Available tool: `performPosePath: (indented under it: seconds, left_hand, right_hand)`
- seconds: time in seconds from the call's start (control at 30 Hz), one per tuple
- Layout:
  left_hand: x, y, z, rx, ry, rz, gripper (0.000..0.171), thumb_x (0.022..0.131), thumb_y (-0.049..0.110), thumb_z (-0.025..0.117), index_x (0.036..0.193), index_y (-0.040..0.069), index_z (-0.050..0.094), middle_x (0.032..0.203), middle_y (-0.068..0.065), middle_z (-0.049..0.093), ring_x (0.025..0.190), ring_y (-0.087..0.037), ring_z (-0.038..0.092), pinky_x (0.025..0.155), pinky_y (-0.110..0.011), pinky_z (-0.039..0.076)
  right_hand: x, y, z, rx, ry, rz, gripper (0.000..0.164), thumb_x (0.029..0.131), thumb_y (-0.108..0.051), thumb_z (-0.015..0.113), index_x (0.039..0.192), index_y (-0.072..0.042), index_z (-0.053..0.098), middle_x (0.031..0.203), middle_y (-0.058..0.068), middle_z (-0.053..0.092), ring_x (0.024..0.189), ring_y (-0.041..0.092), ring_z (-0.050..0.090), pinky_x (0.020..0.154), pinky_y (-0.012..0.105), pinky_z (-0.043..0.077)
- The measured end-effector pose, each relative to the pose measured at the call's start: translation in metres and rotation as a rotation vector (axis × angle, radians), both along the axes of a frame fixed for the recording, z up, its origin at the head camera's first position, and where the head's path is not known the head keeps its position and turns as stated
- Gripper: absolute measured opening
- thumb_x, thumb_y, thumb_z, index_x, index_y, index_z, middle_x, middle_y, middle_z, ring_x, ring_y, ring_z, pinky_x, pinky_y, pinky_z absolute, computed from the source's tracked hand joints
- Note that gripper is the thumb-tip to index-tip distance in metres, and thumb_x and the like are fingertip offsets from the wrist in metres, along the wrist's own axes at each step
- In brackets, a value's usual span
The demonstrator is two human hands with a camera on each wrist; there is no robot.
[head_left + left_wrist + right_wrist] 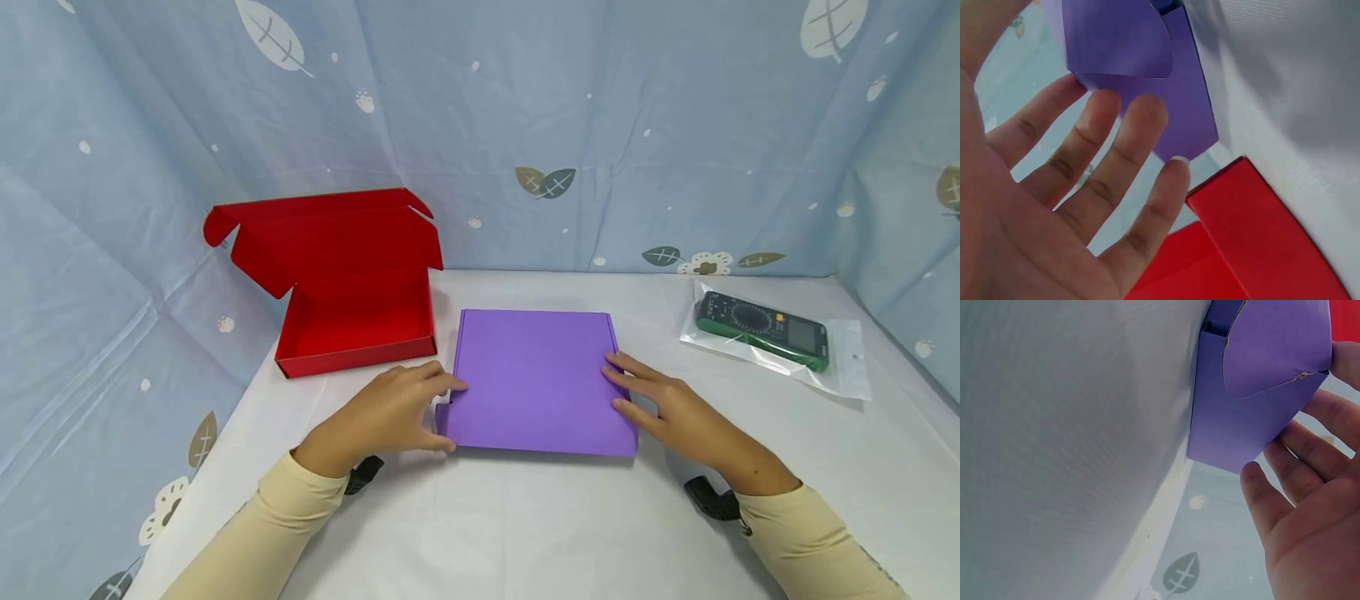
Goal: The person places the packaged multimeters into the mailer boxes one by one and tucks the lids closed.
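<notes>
A purple cardboard mailer box (536,379) lies on the white table with its lid down. At its near corners the side flaps (1119,37) stick out past the walls. My left hand (401,408) touches the left edge, index fingertip on the lid and thumb by the near left corner. In the left wrist view its fingers (1141,134) are spread and fairly straight. Along the right edge rests my right hand (667,408), fingers extended and fingertips on the lid's rim. The right wrist view shows those fingers (1294,465) against the box's upper side edge, thumb near the flap.
An open red mailer box (360,321) stands left of the purple one, lid raised, nothing visible inside. At the back right lies a green and black multimeter (765,329) in a clear plastic bag (851,358). A blue patterned curtain (480,125) hangs behind and beside the table.
</notes>
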State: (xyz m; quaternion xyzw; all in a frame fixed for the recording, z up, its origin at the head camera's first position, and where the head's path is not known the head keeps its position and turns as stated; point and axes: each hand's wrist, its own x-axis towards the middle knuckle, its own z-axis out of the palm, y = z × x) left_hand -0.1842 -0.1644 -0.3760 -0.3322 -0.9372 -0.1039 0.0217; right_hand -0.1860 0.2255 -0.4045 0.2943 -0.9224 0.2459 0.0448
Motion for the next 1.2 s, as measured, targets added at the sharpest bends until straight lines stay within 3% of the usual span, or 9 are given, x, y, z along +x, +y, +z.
performPosePath:
  seconds: [0.37, 0.57, 0.77, 0.97, 1.07, 1.2]
  left_hand:
    - [0.003, 0.003, -0.004, -0.060, 0.012, -0.004, 0.085, 0.058, 0.050, 0.093, 0.128, 0.019, 0.058, 0.103, 0.004, 0.060, 0.079, -0.011, 0.056, 0.073, -0.031, 0.048]
    - [0.002, 0.004, -0.004, -0.071, -0.017, 0.017, 0.079, 0.063, 0.044, 0.093, 0.129, 0.019, 0.058, 0.102, 0.003, 0.061, 0.078, -0.010, 0.054, 0.073, -0.031, 0.048]
    - [0.003, 0.004, -0.002, -0.071, -0.033, 0.018, 0.074, 0.067, 0.040, 0.091, 0.130, 0.020, 0.058, 0.107, 0.002, 0.068, 0.091, -0.013, 0.062, 0.083, -0.037, 0.051]
    - [0.003, 0.003, 0.001, -0.054, -0.053, 0.009, 0.072, 0.069, 0.039, 0.090, 0.131, 0.020, 0.059, 0.092, 0.008, 0.068, 0.083, -0.008, 0.061, 0.080, -0.033, 0.050]
    - [0.003, 0.003, 0.003, -0.050, -0.071, 0.009, 0.070, 0.070, 0.039, 0.089, 0.131, 0.020, 0.060, 0.085, 0.011, 0.066, 0.079, -0.006, 0.058, 0.078, -0.031, 0.049]
    - [0.004, 0.003, 0.006, -0.053, -0.080, 0.006, 0.070, 0.071, 0.038, 0.089, 0.132, 0.019, 0.061, 0.082, 0.013, 0.064, 0.075, -0.005, 0.055, 0.074, -0.028, 0.047]
  right_hand:
    - [-0.001, 0.000, 0.001, 0.004, 0.006, 0.007, 0.051, 0.096, -0.018, 0.067, 0.143, -0.006, 0.054, 0.156, 0.015, 0.043, 0.141, 0.041, 0.042, 0.103, 0.047, 0.042]
    - [-0.001, 0.000, 0.001, 0.005, -0.006, 0.003, 0.051, 0.097, -0.019, 0.067, 0.144, -0.006, 0.053, 0.157, 0.014, 0.042, 0.142, 0.041, 0.042, 0.104, 0.048, 0.041]
    - [-0.002, 0.001, -0.001, 0.008, 0.014, 0.000, 0.050, 0.096, -0.019, 0.067, 0.143, -0.007, 0.054, 0.156, 0.014, 0.043, 0.141, 0.041, 0.043, 0.104, 0.045, 0.041]
    - [-0.002, 0.002, -0.002, 0.005, 0.010, -0.002, 0.050, 0.096, -0.019, 0.067, 0.144, -0.008, 0.054, 0.156, 0.014, 0.043, 0.141, 0.041, 0.043, 0.104, 0.046, 0.041]
    - [-0.002, 0.002, -0.003, -0.002, 0.016, -0.001, 0.050, 0.096, -0.019, 0.067, 0.143, -0.008, 0.054, 0.156, 0.014, 0.043, 0.141, 0.041, 0.044, 0.111, 0.029, 0.038]
    - [-0.002, 0.002, -0.004, -0.014, 0.017, 0.001, 0.050, 0.096, -0.019, 0.067, 0.143, -0.008, 0.055, 0.156, 0.014, 0.043, 0.141, 0.041, 0.043, 0.108, 0.004, 0.020]
